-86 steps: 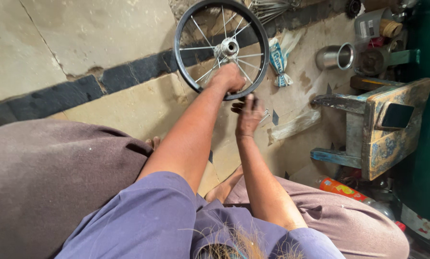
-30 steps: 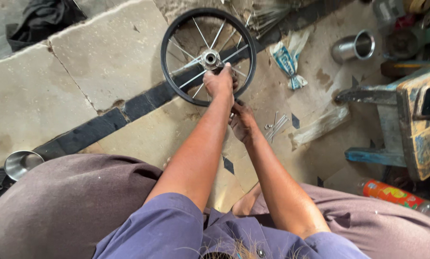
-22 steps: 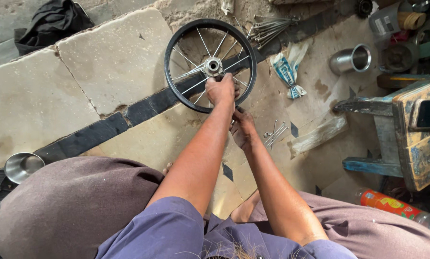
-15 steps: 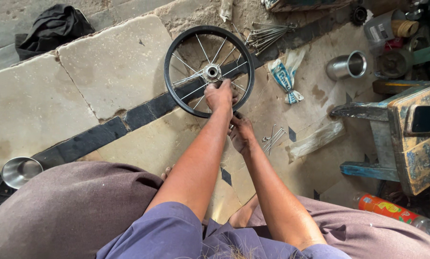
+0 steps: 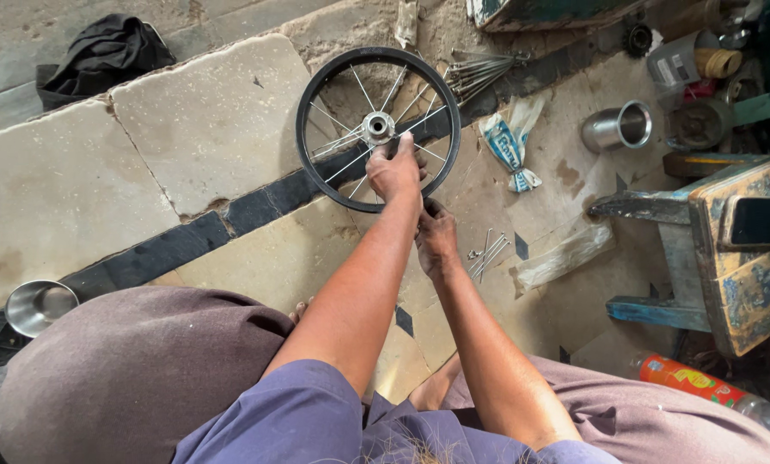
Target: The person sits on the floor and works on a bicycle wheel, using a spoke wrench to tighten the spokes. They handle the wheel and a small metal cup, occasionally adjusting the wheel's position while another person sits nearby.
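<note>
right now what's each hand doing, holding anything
Left hand: closed on the spokes of the wheel near the hub.
Right hand: at the wheel's near rim, closed; what it grips cannot be told.

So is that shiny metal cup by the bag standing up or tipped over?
Tipped over: the metal cup lies sideways on the floor, its open mouth facing right.

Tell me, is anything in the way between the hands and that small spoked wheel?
Nothing visible is. The left hand already rests on the wheel, among the spokes beside the hub. The right hand sits at the rim's near edge, its fingers partly hidden behind the left forearm.
</note>
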